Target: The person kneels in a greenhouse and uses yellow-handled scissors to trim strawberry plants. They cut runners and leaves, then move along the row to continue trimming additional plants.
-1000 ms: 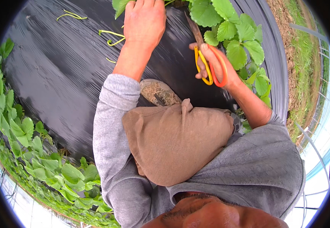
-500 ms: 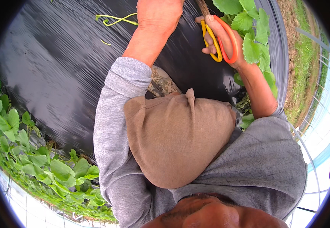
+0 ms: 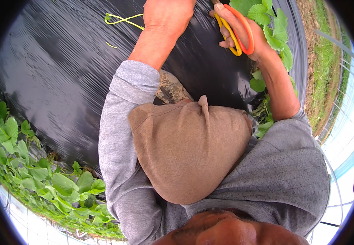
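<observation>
My left hand (image 3: 169, 18) reaches to the upper edge over black plastic sheeting (image 3: 63, 69), and its fingers lie out of view. A thin, looped green stem (image 3: 124, 19) shows beside it, running up against the hand's edge; whether it is gripped cannot be seen. At the upper right, my right hand (image 3: 260, 43) is closed round a pair of scissors (image 3: 250, 37) with one orange and one yellow handle. The blades run out past the picture's upper edge. Broad toothed leaves of a green plant (image 3: 277, 30) stand close by the right hand.
A short bit of stem (image 3: 111, 45) lies on the sheeting. Dense leafy plants (image 3: 65, 185) line the lower left. Beyond the sheeting on the right run bare soil and grass (image 3: 324, 69), with a metal pipe (image 3: 337, 42) above them.
My right hand has moved up a little with the scissors, and more of them is now cut off by the upper edge. My left hand has shifted slightly left and up.
</observation>
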A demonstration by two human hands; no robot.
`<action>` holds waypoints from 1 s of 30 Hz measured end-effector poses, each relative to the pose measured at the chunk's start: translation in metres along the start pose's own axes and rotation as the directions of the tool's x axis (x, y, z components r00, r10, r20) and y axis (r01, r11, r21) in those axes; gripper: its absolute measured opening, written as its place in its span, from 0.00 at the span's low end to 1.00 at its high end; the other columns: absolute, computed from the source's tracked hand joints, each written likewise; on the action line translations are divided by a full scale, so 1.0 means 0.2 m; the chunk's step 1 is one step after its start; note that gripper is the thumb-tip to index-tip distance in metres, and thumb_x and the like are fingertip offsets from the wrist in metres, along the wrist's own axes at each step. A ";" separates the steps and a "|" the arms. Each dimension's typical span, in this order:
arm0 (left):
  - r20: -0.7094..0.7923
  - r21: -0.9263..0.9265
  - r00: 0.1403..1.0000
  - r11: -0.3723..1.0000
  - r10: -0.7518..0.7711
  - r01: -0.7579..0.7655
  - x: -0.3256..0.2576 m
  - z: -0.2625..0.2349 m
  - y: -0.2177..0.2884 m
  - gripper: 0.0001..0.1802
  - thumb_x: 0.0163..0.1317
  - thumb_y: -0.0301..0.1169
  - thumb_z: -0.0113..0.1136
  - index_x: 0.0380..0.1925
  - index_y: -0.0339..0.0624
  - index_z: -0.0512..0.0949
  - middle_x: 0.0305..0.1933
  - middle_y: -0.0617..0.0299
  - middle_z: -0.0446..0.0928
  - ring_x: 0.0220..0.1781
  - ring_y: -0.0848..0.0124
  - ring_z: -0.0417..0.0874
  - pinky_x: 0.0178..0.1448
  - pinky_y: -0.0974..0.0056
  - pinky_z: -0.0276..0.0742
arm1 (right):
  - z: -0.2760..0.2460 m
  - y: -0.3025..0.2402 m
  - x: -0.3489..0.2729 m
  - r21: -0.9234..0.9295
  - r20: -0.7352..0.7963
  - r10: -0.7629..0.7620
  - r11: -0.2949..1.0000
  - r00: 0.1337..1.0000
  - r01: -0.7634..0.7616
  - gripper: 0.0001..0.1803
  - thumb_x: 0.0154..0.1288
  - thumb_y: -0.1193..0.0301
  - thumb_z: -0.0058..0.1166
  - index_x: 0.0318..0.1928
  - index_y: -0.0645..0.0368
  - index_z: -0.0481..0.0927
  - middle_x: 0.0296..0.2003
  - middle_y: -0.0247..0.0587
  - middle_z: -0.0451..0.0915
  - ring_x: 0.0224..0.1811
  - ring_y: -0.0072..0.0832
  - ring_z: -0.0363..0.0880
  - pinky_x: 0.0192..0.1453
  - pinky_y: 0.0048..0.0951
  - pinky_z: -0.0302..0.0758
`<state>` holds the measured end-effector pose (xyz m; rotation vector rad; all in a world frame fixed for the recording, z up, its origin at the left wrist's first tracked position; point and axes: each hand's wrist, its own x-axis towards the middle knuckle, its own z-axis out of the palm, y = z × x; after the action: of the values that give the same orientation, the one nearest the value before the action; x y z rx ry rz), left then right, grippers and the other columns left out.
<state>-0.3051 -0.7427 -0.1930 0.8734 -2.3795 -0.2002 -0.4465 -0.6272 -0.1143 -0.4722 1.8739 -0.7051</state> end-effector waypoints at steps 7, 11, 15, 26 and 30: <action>0.106 -0.013 0.994 1.000 -0.027 0.028 0.01 0.00 -0.03 0.09 0.63 0.31 0.53 0.36 0.45 0.81 0.28 0.52 0.81 0.27 0.52 0.84 0.30 0.49 0.79 | -0.04 -0.04 0.05 0.053 0.021 0.083 0.995 0.996 -0.084 0.29 0.64 0.40 0.60 0.39 0.57 0.82 0.22 0.34 0.75 0.19 0.27 0.76 0.29 0.33 0.80; -0.022 -0.063 1.000 0.998 0.000 -0.002 0.02 -0.01 -0.04 0.09 0.62 0.31 0.53 0.37 0.44 0.81 0.31 0.51 0.82 0.29 0.51 0.85 0.32 0.48 0.80 | -0.03 -0.04 0.03 -0.155 0.033 -0.106 0.982 0.994 0.110 0.37 0.70 0.38 0.50 0.55 0.62 0.80 0.20 0.25 0.64 0.17 0.14 0.64 0.31 0.22 0.76; 0.375 -0.042 0.917 0.986 -0.134 0.161 0.01 -0.05 -0.06 0.09 0.63 0.30 0.54 0.38 0.40 0.80 0.36 0.51 0.82 0.38 0.55 0.84 0.40 0.50 0.79 | -0.02 -0.02 -0.01 -0.121 0.017 -0.073 0.990 0.997 0.074 0.36 0.72 0.40 0.49 0.56 0.64 0.80 0.19 0.24 0.62 0.15 0.14 0.62 0.29 0.22 0.73; 0.502 -0.833 0.233 -0.392 -0.833 0.391 -0.45 -0.66 -0.35 0.13 0.76 0.38 0.48 0.41 0.38 0.73 0.26 0.64 0.71 0.25 0.67 0.76 0.39 0.58 0.80 | 0.48 0.05 -0.07 0.268 0.459 -0.199 0.960 0.866 0.079 0.27 0.78 0.51 0.46 0.56 0.66 0.76 0.25 0.34 0.72 0.24 0.20 0.73 0.29 0.24 0.73; 0.456 -0.858 0.060 -0.421 -0.888 0.295 -0.64 -0.93 -0.27 0.15 0.78 0.42 0.46 0.39 0.41 0.72 0.19 0.72 0.56 0.17 0.78 0.56 0.25 0.66 0.63 | 0.92 -0.11 0.24 0.272 0.386 -0.235 0.953 0.892 0.133 0.28 0.74 0.46 0.50 0.49 0.61 0.80 0.21 0.30 0.71 0.20 0.18 0.70 0.24 0.22 0.68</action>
<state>-0.0908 -0.6928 -0.1209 1.3818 -0.2183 -1.5239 -0.2961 -0.7197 -0.1868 -0.5990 1.3346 -0.8705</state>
